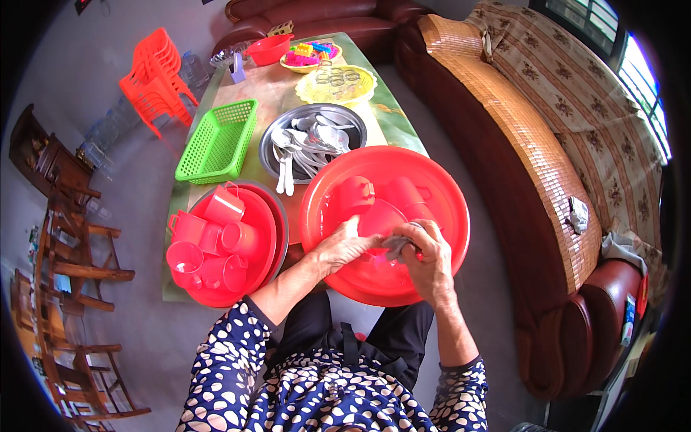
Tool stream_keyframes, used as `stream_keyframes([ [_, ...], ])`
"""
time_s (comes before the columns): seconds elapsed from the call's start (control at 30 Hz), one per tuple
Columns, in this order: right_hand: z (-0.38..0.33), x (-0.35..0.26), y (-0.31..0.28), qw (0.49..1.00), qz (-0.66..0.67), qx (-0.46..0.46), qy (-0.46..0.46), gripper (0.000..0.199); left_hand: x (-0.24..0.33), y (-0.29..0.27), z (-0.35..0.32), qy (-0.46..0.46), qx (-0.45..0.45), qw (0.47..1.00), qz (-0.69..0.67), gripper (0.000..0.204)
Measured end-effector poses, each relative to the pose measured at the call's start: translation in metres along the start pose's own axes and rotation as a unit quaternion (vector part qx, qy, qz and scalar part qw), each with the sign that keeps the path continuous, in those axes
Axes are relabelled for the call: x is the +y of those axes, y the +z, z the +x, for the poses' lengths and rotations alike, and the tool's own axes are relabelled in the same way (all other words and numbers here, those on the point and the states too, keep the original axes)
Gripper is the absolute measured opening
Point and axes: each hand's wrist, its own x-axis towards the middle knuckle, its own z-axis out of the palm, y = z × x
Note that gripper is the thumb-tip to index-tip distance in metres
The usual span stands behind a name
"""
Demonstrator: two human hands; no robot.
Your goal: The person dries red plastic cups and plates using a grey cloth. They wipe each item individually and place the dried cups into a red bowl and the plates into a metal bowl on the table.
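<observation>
Head view, centre of the frame: large round red plastic basin (pixel 439 180), holding water and a few red plastic cups (pixel 374 193) toward its upper part. Lower centre, inside the basin: left hand (pixel 344 246) with fingers curled down over a small red plastic dish (pixel 379 223), pressing on its near rim. Just right of it: right hand (pixel 429 258), fingers closed around a crumpled grey cloth (pixel 398 246), the cloth touching the dish.

Left of the basin, lower left of the table: shallow red plastic tray (pixel 268 216) stacked with red plastic mugs with handles (pixel 209 241), some lying on their sides.

Above, centre of the frame: round steel bowl (pixel 268 147) filled with metal spoons (pixel 309 144). To its left: green plastic mesh basket (pixel 216 142). Further up: yellow perforated plastic plate (pixel 337 85), red plastic bowl (pixel 268 49).

Upper left: stack of orange plastic chairs (pixel 155 75). Right side: long brown sofa with woven mat cover (pixel 504 144).
</observation>
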Motion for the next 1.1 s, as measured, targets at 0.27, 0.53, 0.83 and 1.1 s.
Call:
stream_keyframes([
  [0.27, 0.016, 0.003, 0.037, 0.978, -0.06, 0.138, -0.146, 0.048, -0.012, -0.005, -0.008, -0.097, -0.055, 0.911, -0.397, 0.032],
  [0.53, 0.017, -0.003, 0.055, 0.977, -0.069, 0.149, -0.135, 0.042, -0.01, -0.006, -0.009, -0.071, -0.071, 0.873, -0.477, 0.041],
  [0.83, -0.002, 0.017, 0.038, 0.954, -0.271, -0.11, -0.058, 0.021, -0.015, -0.008, -0.001, -0.046, 0.048, 0.872, -0.485, 0.054],
  [1.1, 0.01, 0.044, 0.041, 0.887, -0.404, -0.216, -0.048, 0.019, -0.008, -0.007, 0.001, -0.033, 0.117, 0.871, -0.475, 0.057],
])
